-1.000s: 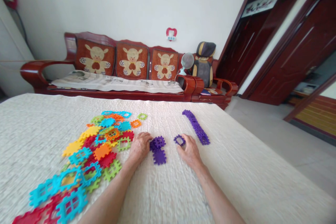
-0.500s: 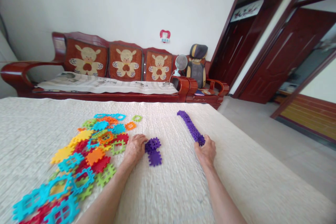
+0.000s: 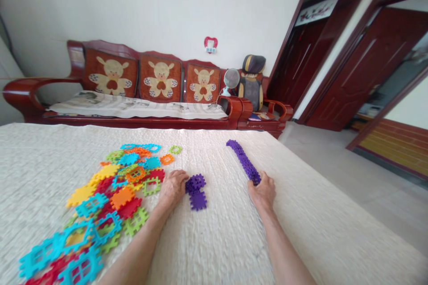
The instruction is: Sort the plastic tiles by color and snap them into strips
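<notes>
My left hand [image 3: 172, 189] rests curled on the white quilted bed cover [image 3: 217, 240], its fingers touching a small cluster of purple interlocking tiles [image 3: 195, 191]. My right hand [image 3: 263, 192] is closed at the near end of a long purple chain of joined tiles [image 3: 243, 160], which runs away from me toward the back. What the right fingers pinch is hidden under the hand.
A heap of loose plastic tiles [image 3: 107, 191] in blue, red, orange, yellow and green spreads to the left of my left hand. A red wooden sofa [image 3: 147, 93] with bear cushions stands behind the bed. The bed's right edge drops to the tiled floor [image 3: 374, 187].
My right hand, which held a single purple tile near the cluster, has moved right to the near end of the purple chain. The left hand has stayed by the cluster.
</notes>
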The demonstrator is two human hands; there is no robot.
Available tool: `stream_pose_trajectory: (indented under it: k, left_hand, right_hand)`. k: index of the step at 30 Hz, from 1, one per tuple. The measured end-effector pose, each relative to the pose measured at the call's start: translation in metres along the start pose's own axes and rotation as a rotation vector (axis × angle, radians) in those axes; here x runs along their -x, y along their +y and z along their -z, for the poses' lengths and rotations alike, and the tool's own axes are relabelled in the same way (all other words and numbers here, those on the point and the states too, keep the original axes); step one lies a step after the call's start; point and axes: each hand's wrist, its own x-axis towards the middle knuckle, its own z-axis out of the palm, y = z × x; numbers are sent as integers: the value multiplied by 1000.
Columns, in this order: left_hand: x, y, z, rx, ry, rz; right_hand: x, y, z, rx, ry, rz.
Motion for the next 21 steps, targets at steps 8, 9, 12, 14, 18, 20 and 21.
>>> stream_pose_trajectory:
  k: [8, 9, 12, 14, 18, 20, 21]
  left_hand:
    - [0, 2, 2, 2, -33, 30]
    - [-1, 3, 2, 2, -46, 33]
    - [0, 7, 6, -7, -83, 53]
    - [1, 11, 9, -17, -107, 51]
    - [2, 14, 9, 6, -115, 23]
    - [1, 11, 6, 43, -68, 41]
    - [0, 9, 4, 60, -37, 58]
  right_hand:
    - [4, -18, 2, -244, 168, 248]
    - [8, -27, 2, -315, 150, 328]
    - [26, -53, -2, -492, -58, 522]
    - [36, -66, -4, -554, -210, 581]
    - [46, -75, 1, -631, -388, 576]
    - [50, -78, 7, -651, -451, 600]
    - [53, -80, 10, -648, -483, 630]
